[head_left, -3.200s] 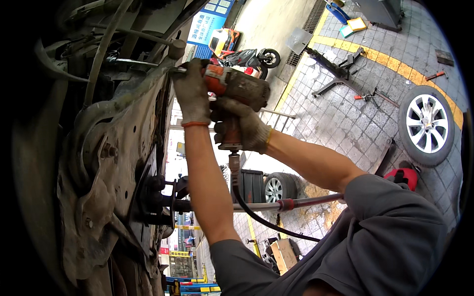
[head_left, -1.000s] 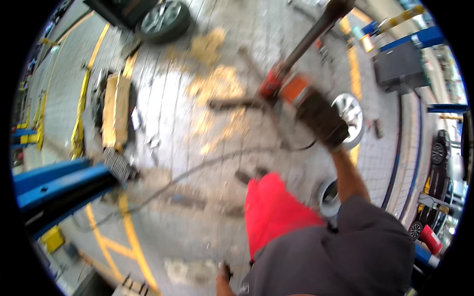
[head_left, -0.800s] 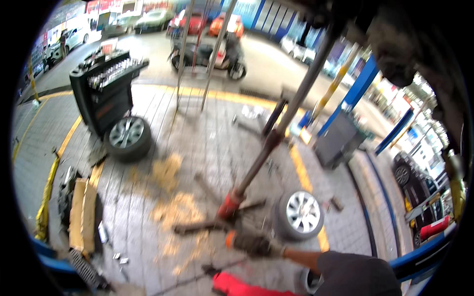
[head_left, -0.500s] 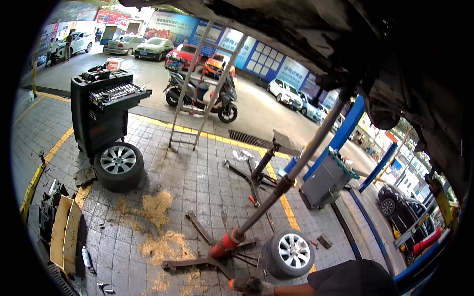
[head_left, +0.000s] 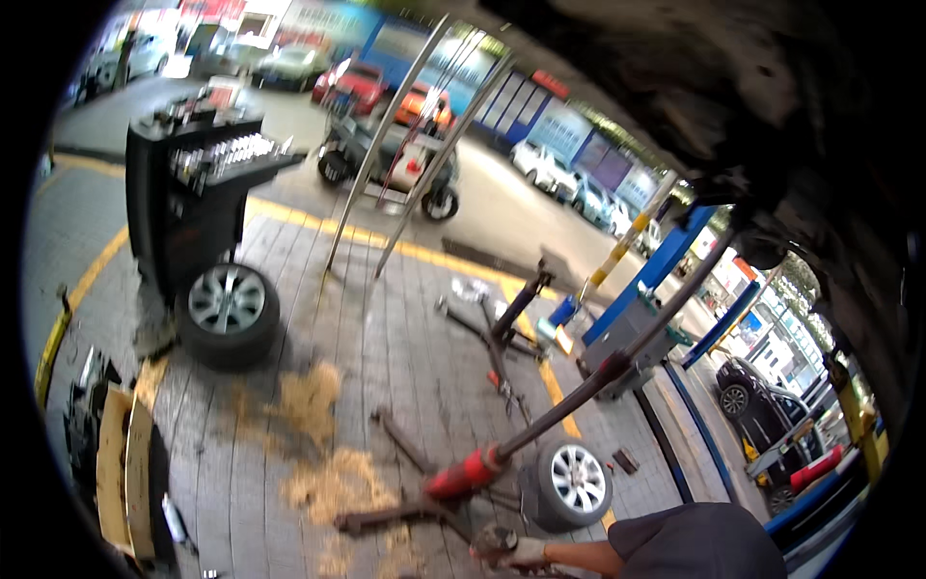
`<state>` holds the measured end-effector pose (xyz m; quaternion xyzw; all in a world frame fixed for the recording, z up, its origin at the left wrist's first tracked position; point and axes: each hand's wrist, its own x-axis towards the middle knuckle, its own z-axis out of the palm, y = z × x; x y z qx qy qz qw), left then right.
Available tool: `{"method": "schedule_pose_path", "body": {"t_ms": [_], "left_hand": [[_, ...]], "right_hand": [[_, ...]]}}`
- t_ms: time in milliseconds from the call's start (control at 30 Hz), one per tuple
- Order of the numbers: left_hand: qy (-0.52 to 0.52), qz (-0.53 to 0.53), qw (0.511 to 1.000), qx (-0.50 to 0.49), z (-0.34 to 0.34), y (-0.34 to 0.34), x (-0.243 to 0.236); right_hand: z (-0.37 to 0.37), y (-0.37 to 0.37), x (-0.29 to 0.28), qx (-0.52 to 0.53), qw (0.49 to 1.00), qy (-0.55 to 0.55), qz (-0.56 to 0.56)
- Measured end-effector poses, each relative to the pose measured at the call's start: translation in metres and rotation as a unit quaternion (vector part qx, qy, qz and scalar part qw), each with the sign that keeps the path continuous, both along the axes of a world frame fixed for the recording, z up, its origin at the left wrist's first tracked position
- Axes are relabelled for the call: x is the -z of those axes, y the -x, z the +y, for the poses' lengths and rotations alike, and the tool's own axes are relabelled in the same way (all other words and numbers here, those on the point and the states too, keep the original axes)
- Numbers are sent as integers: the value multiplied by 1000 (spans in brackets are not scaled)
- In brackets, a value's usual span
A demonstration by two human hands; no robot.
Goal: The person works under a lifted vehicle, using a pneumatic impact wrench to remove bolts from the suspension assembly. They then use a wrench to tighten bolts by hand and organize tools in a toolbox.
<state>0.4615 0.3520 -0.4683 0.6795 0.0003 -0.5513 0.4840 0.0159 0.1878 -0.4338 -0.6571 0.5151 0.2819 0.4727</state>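
My right hand [head_left: 528, 553], in a greyish glove, comes in at the lower edge from a dark sleeve [head_left: 699, 545]. Its fingers are closed round a dark, rounded tool [head_left: 494, 540], blurred and partly cut off, so its exact kind is unclear. Just beyond the tool stands a tall transmission jack with a red base [head_left: 467, 473] and spread legs, its post slanting up under a raised vehicle [head_left: 627, 72]. An alloy wheel [head_left: 577, 480] lies to the right of the jack. My left hand is out of view.
A black tool cart [head_left: 188, 193] stands at left, a second wheel [head_left: 227, 301] by it. Sawdust [head_left: 338, 487] covers tiles near the jack. A stepladder [head_left: 386, 145], a scooter [head_left: 391, 159] and another stand [head_left: 516, 309] are farther off. Blue lift posts [head_left: 656, 275] rise at right.
The whole view has tilted and shifted, with blur. My right hand and the dark tool sit slightly higher and farther right in the picture; the tool's orange end no longer shows clearly.
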Motion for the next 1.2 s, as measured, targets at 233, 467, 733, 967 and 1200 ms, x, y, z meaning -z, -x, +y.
{"method": "schedule_pose_path", "body": {"t_ms": [233,467,733,967,1200], "left_hand": [[-272,93,955,-77,298,14,21],[-331,50,942,36,335,-51,47],[-361,-89,889,267,229,-183,60],[-405,-133,848,314,167,-243,87],[-378,-228,841,313,115,-269,130]], "right_hand": [[58,-19,-51,89,974,-169,121],[138,-10,-11,32,951,-46,304],[158,-68,31,-91,955,-81,272],[202,-81,20,-92,951,-170,239],[208,-60,-32,26,944,-226,237]]}}
